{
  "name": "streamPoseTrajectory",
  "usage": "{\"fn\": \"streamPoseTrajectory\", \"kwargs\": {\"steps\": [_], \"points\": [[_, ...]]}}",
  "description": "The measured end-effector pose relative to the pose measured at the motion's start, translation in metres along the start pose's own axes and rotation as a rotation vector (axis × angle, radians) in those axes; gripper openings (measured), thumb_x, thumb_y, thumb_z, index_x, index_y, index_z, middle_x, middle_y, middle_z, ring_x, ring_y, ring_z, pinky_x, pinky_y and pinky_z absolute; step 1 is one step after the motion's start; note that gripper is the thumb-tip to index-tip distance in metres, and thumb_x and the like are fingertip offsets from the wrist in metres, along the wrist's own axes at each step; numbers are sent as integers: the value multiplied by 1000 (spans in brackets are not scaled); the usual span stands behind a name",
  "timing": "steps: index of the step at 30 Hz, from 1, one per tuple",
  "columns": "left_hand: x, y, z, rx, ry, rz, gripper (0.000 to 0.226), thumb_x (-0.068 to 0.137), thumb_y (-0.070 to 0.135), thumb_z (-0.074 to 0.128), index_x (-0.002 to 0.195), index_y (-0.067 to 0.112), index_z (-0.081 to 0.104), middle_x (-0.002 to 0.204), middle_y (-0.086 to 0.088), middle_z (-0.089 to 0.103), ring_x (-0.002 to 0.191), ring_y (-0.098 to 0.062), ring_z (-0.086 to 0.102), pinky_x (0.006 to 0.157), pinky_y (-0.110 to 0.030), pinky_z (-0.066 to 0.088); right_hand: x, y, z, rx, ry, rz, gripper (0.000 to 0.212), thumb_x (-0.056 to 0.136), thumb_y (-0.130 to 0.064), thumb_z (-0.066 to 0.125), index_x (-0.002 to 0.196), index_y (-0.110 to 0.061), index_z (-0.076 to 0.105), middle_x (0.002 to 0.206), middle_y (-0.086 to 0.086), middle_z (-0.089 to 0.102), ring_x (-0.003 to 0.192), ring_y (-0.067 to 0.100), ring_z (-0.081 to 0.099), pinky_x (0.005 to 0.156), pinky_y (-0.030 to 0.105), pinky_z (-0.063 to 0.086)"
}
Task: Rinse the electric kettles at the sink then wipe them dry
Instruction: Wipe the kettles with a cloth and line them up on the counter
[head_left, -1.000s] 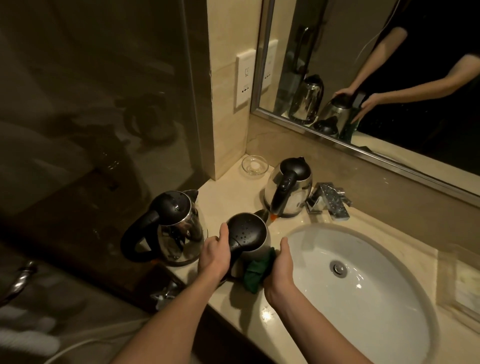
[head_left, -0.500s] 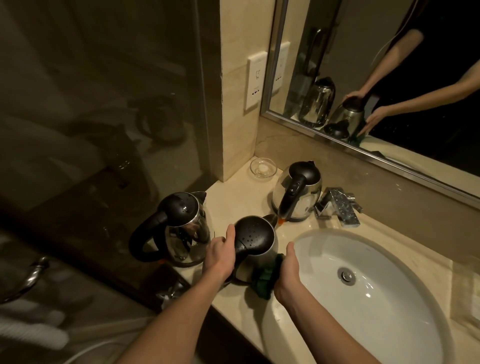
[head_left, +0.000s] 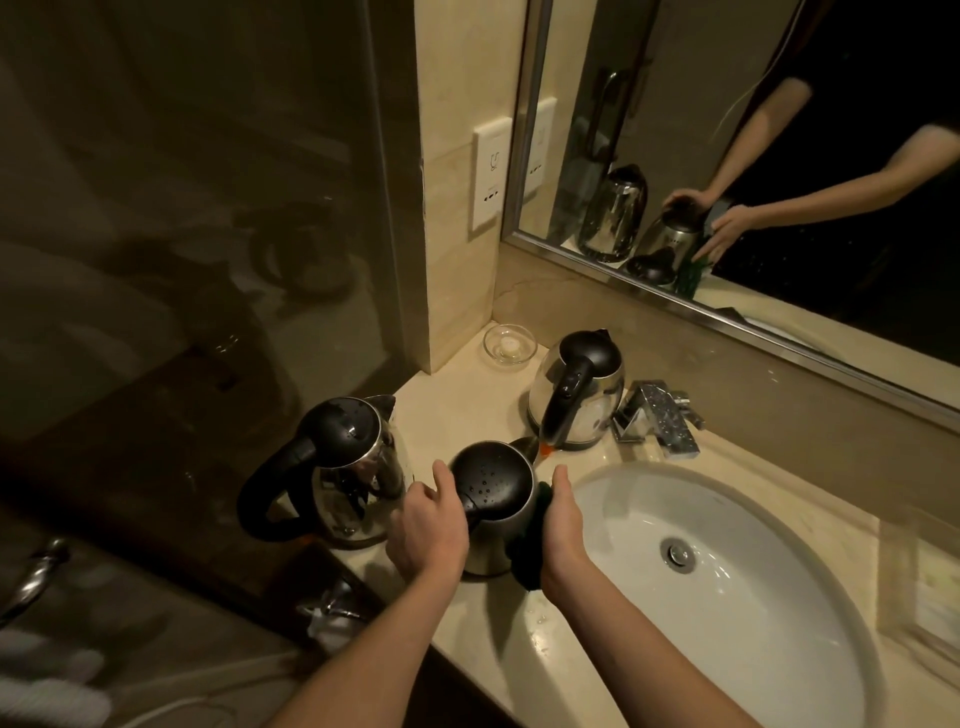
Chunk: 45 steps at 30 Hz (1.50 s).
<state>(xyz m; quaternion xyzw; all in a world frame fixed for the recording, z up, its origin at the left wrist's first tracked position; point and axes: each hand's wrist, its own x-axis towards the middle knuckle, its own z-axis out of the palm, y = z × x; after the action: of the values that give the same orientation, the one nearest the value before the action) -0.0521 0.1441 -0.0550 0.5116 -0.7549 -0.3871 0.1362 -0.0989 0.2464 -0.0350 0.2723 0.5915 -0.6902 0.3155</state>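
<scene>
Wiping the middle kettle (head_left: 493, 499), lower centre, on the tabletop (head_left: 467, 395).
Left grip (head_left: 428, 525) clasps it; right grip (head_left: 563, 525) presses a green cloth (head_left: 525, 564) flat against it. Beaded wet, it could slip.

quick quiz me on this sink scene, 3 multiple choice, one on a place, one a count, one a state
1. Where is the glass dish?
A in the basin
B in the back corner of the counter, by the wall
C on the tap

2. How many kettles stand on the counter itself?
A two
B three
C four

3. The green cloth is:
A pressed to the middle kettle's side by the right hand
B lying in the basin
C draped over the tap

Answers:
1 B, it sits where the counter meets the wall
2 B, three stand there; the others are reflections in the mirror
3 A, the hand holds it against the steel side
</scene>
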Motion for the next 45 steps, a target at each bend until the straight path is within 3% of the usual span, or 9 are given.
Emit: {"fn": "streamPoseTrajectory", "kwargs": {"steps": [4, 9, 12, 16, 18, 28, 36, 40, 45], "points": [[4, -4, 1, -29, 13, 54, 62, 99, 54, 30, 91, 7, 69, 86, -8, 63, 88, -28, 59, 72, -34, 39, 4, 4, -7, -73, 36, 53, 73, 98, -64, 28, 145, -11, 43, 133, 15, 56, 128, 32, 47, 107, 42, 35], [12, -8, 2, -37, 10, 88, 65, 97, 56, 30, 79, 7, 68, 79, -10, 66, 79, -27, 62, 67, -34, 45, 12, 6, -10, -46, 47, 63, 80, 95, -69, 29, 146, -9, 43, 128, 11, 58, 124, 30, 50, 108, 41, 37], [18, -9, 0, -46, -22, 99, 64, 96, 57, 31, 69, 10, 64, 66, -7, 62, 66, -22, 61, 62, -36, 51, 9, -2, -9, -28, -14, 12, 67, 99, -61, 30, 143, -14, 44, 109, 7, 57, 114, 26, 49, 96, 39, 38], [22, -7, -5, -36, -44, 138, 60, 99, 51, 37, 64, 7, 60, 63, -4, 57, 62, -20, 54, 55, -31, 37, 4, -10, -3, 7, -60, -31, 54, 94, -66, 38, 101, -18, 61, 80, 5, 61, 80, 21, 54, 68, 32, 43], [23, -6, -5, -12, -33, 153, 59, 99, 50, 39, 65, 7, 60, 64, -3, 55, 61, -18, 50, 54, -29, 31, 9, -9, -4, -9, -59, -57, 53, 94, -66, 39, 97, -18, 61, 72, 3, 61, 73, 18, 53, 63, 30, 41], [34, -13, -3, -28, -87, 194, 61, 97, 53, 40, 61, 7, 58, 64, -7, 58, 58, -16, 54, 49, -26, 32, 38, 7, -28, -163, 17, -37, 64, 102, -57, 25, 141, -14, 51, 140, 12, 52, 126, 28, 46, 104, 38, 32], [46, -15, -7, -12, -186, 318, 60, 97, 50, 43, 52, 12, 49, 57, -8, 53, 57, -21, 53, 52, -29, 33, 30, -9, -39, -84, -42, -88, 64, 101, -60, 22, 134, -19, 58, 113, 7, 61, 101, 22, 53, 86, 36, 39], [46, -13, -8, -6, -213, 344, 57, 98, 47, 44, 51, 14, 45, 54, -4, 48, 53, -16, 47, 48, -27, 28, 35, -10, -42, -67, -41, -85, 66, 97, -66, 23, 132, -24, 60, 130, 11, 57, 119, 30, 50, 89, 40, 40], [48, -17, -6, -23, -221, 352, 57, 98, 47, 44, 50, 15, 44, 51, -2, 44, 52, -18, 46, 51, -28, 32, 44, -4, -39, -141, 11, -91, 58, 101, -58, 26, 125, -17, 60, 120, 8, 56, 110, 24, 47, 91, 37, 35]]}}
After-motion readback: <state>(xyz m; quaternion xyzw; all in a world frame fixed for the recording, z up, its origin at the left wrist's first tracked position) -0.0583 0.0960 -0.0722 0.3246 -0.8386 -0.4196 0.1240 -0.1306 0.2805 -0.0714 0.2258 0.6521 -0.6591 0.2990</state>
